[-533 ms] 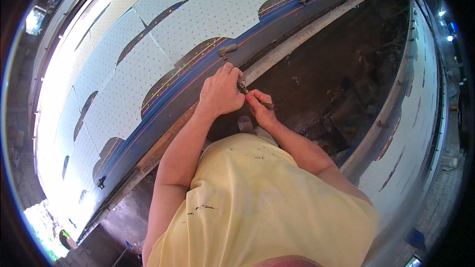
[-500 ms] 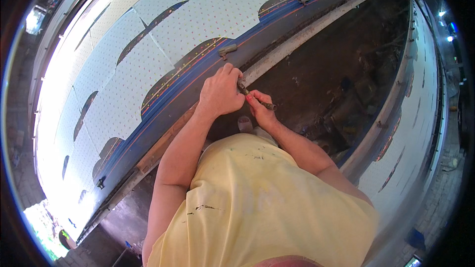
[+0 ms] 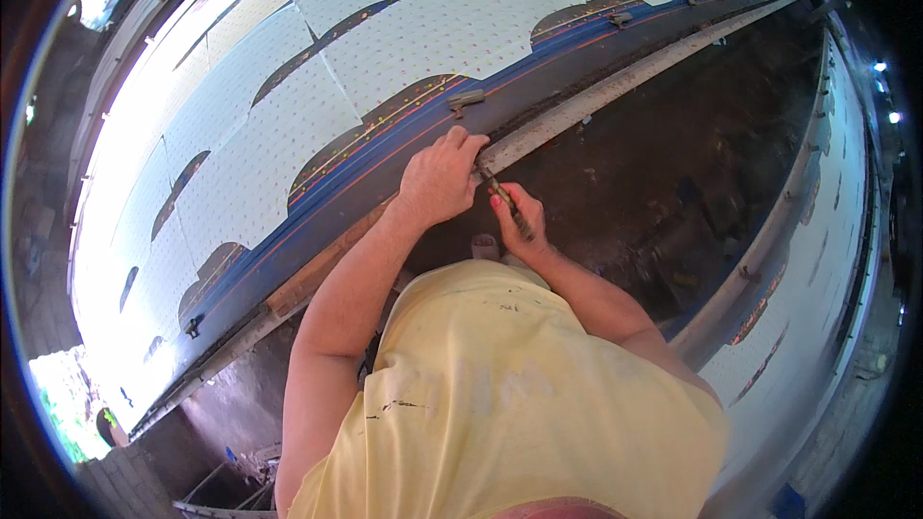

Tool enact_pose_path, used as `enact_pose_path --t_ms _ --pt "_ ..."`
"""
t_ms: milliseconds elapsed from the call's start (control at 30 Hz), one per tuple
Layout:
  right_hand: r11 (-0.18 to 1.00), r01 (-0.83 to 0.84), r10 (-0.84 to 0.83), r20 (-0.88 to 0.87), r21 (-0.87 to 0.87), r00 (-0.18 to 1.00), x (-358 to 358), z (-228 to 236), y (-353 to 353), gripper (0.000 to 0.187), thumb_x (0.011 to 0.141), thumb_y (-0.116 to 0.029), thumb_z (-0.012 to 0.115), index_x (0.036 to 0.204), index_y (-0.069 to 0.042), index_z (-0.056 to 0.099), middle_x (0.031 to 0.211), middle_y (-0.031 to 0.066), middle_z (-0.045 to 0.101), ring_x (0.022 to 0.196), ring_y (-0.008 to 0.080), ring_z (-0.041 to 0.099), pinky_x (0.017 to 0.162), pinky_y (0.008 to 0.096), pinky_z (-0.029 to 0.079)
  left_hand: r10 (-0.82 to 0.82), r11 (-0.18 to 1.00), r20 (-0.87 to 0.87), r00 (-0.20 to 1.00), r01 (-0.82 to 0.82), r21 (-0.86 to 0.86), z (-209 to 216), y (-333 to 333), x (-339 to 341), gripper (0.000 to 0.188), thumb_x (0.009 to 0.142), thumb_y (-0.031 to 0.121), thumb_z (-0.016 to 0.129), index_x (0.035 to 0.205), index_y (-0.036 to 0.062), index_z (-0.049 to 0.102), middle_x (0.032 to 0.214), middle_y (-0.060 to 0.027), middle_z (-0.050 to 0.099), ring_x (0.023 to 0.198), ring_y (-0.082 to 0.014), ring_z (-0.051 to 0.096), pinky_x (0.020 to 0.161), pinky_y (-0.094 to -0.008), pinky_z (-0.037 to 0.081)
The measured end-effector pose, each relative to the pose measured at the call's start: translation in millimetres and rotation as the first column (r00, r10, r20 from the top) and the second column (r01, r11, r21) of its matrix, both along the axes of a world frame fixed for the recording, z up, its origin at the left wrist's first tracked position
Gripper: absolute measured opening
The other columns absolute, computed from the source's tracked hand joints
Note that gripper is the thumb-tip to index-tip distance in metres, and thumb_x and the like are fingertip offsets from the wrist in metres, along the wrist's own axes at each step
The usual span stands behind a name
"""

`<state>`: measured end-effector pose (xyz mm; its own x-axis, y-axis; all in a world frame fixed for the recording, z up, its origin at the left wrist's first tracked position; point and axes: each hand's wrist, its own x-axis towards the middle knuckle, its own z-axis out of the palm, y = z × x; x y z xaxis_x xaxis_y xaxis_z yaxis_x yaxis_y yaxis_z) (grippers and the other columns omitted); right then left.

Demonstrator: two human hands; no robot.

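Note:
A thin, dark rod-shaped metal tool [image 3: 520, 221], with brownish worn parts, slants between my hands just off the table's edge. My right hand [image 3: 523, 214] is closed round its lower part, thumb along the side. Higher up, my left hand [image 3: 440, 178] has curled fingers at the tool's upper end, close against the edge rail [image 3: 538, 133]. What exactly the left fingertips pinch is partly hidden. A small metal stop block [image 3: 465, 101] sits on the table's dark border just beyond my left hand.
The long table [image 3: 404, 156] carries white spotted sheets [image 3: 370, 58] with scalloped edges beside a blue striped band. More small stop blocks [image 3: 620, 18] line its border. A second long table [image 3: 798, 298] runs along the right. Between them lies a dark floor [image 3: 654, 163].
The tool's lower end has swung toward me and now points more steeply down. My right hand has turned with it, while my left hand stays by the rail. The view has shifted slightly.

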<state>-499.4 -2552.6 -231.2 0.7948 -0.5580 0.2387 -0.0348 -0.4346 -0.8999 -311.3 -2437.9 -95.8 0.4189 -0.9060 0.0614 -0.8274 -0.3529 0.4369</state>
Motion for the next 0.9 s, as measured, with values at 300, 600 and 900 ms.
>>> enact_pose_path --t_ms 300,600,900 --pt "0.990 0.093 -0.084 0.081 -0.111 0.993 -39 -22 -11 0.039 0.110 -0.014 0.076 0.146 -0.003 0.069 0.104 0.0180 0.080 0.090 0.0336 0.081 0.082 0.0410 0.064 0.209 0.966 -0.002 0.978 -0.207 0.154 11 33 3 0.047 0.088 0.042 0.094 0.110 0.0035 0.079 0.120 -0.0162 0.072 0.118 -0.0385 0.074 0.100 -0.0514 0.062" --pt "0.962 0.269 -0.273 0.178 0.048 0.946 -41 6 -41 0.044 0.113 -0.008 0.071 0.156 -0.004 0.068 0.106 0.0113 0.078 0.086 0.0168 0.072 0.079 0.0329 0.059 0.148 0.985 -0.145 0.978 -0.159 -0.062 84 54 16 0.054 0.085 0.042 0.098 0.112 -0.0004 0.079 0.105 -0.0180 0.075 0.101 -0.0391 0.075 0.089 -0.0479 0.059" --pt "0.996 -0.030 0.001 0.309 0.090 0.951 -10 49 -41 0.030 0.108 0.002 0.067 0.135 0.001 0.080 0.104 0.0056 0.073 0.089 0.0142 0.069 0.081 0.0286 0.057 0.128 0.694 -0.312 0.941 -0.310 -0.650 198 98 39 0.044 0.094 0.037 0.097 0.114 0.0021 0.078 0.100 -0.0052 0.076 0.087 -0.0154 0.070 0.081 -0.0328 0.057"
